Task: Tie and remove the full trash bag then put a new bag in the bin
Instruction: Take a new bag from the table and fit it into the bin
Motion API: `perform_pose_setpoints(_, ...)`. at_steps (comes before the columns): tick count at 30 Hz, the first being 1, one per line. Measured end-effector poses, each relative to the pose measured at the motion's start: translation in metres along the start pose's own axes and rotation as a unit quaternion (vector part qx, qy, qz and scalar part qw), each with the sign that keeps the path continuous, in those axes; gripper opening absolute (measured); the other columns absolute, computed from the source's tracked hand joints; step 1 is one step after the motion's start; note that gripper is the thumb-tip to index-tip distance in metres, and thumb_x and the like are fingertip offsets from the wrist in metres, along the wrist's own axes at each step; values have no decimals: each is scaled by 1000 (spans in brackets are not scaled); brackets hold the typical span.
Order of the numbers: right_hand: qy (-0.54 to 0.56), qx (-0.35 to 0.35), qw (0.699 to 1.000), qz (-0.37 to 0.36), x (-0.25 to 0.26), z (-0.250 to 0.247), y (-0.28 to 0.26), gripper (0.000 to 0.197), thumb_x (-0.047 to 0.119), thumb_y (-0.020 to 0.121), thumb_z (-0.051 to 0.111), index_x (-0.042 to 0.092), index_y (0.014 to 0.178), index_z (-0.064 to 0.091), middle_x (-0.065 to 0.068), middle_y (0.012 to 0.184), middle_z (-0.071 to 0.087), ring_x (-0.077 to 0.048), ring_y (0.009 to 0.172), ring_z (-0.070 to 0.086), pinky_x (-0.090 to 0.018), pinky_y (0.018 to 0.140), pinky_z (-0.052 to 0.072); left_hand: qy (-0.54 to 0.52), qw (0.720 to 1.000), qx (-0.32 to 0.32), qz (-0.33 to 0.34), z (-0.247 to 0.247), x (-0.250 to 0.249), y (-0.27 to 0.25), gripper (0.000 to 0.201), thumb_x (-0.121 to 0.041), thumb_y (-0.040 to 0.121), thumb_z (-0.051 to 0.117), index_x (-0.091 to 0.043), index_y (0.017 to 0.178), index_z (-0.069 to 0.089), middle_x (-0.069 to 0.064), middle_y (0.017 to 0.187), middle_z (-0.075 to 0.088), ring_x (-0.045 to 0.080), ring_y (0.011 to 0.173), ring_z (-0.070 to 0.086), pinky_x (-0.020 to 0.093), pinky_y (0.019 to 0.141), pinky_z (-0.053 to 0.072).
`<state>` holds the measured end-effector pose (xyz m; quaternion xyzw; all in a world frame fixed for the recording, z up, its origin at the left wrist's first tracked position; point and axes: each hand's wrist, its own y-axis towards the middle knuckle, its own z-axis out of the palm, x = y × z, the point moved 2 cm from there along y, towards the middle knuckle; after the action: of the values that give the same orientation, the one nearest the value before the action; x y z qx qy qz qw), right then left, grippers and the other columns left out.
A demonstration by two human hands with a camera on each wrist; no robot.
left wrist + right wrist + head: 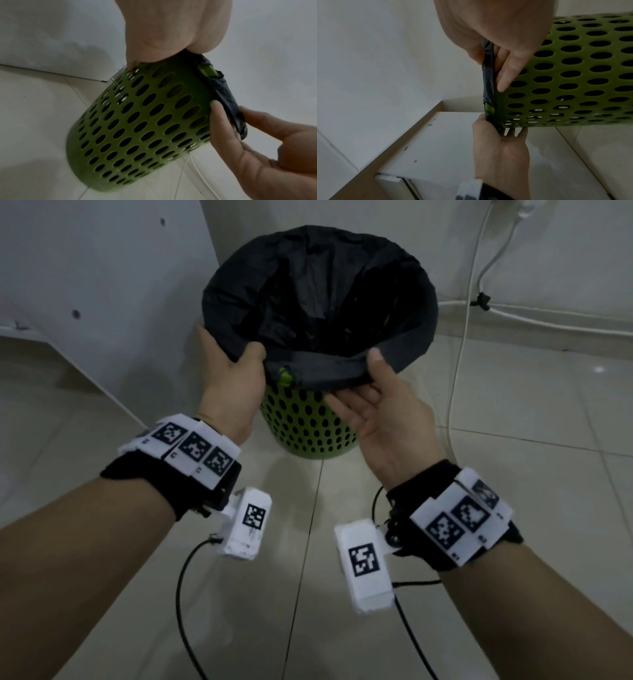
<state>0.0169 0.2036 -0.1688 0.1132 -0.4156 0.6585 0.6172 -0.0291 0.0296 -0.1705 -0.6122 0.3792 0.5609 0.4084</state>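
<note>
Pinching the black bag [318, 302] where its edge folds over the green bin [308, 426] rim, my left hand [233, 381] grips it, and my right hand [380, 402] clamps thumb above, straight fingers beneath. Thin, slippery film, probably; best gathered at the rim.

Beneath you is a floor [513, 508] of pale glossy tiles with thin dark grout lines. The green perforated bin [308, 426] stands upright on it, close to the white cabinet [102, 285] that meets the tiles at your left. Thin white cables [459, 364] run down from the wall and trail across the tiles to the right of the bin (one passes a small black clip [481, 300] low on the wall).
</note>
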Motion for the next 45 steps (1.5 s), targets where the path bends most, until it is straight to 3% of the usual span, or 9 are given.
perform_pose_setpoints(6,37,-19,999,17,20,-7,6,33,13,94,66,1,124,62,-12,100,74,-23,91,74,-33,81,62,52,998,18,9,-4,-8,11,58,-16,92,51,-22,147,35,-5,127,55,6,104,55,36,107,47)
perform_pose_setpoints(12,30,3,999,19,10,-3,3,26,17,98,60,1,119,61,-17,107,71,-27,95,72,-38,85,61,1,1000,1,-17,0,-3,2,92,-40,92,63,-20,160,6,-2,161,34,14,142,40,35,119,34)
perform_pose_setpoints(18,83,-19,996,27,14,-17,10,26,9,101,48,-3,120,60,-18,110,69,-29,90,72,-42,81,62,41,999,5,20,-1,-4,5,63,-16,94,49,-18,152,27,0,146,50,15,126,53,37,112,44)
perform_pose_setpoints(27,86,28,994,60,8,-19,10,19,5,103,43,-2,102,61,-14,80,70,-26,75,74,-43,81,62,69,996,-12,46,2,-11,6,69,-23,86,46,-13,152,29,3,147,48,17,130,50,38,115,41)
perform_pose_setpoints(34,-45,15,996,75,35,-23,3,32,29,98,57,-1,104,65,-15,100,71,-31,91,74,-44,79,62,84,995,-7,59,2,-13,10,61,-18,88,48,-12,148,36,2,141,54,14,123,54,35,111,44)
perform_pose_setpoints(36,-119,-1,991,62,36,-23,5,36,43,88,69,7,89,66,-7,79,68,-23,73,70,-34,66,60,89,994,1,69,2,-11,12,53,-13,90,48,-13,143,40,1,134,56,11,116,56,29,106,47)
perform_pose_setpoints(39,-125,-37,991,32,29,-21,8,22,28,85,76,11,80,63,0,57,55,-16,56,57,-28,56,53,110,990,30,81,3,-11,16,49,-12,91,47,-14,140,43,-3,126,59,6,107,58,20,98,49)
perform_pose_setpoints(43,-121,-55,991,8,28,-20,10,15,21,83,78,14,81,65,1,63,63,-15,63,61,-29,62,51,131,987,49,78,0,-13,20,52,-18,91,47,-11,143,39,0,130,57,11,112,57,26,103,49)
perform_pose_setpoints(45,-114,-56,992,11,31,-20,11,14,17,82,78,13,82,64,0,64,63,-15,62,60,-28,63,50,145,985,52,74,0,-13,22,50,-15,93,47,-10,142,39,0,126,57,8,103,57,12,90,50)
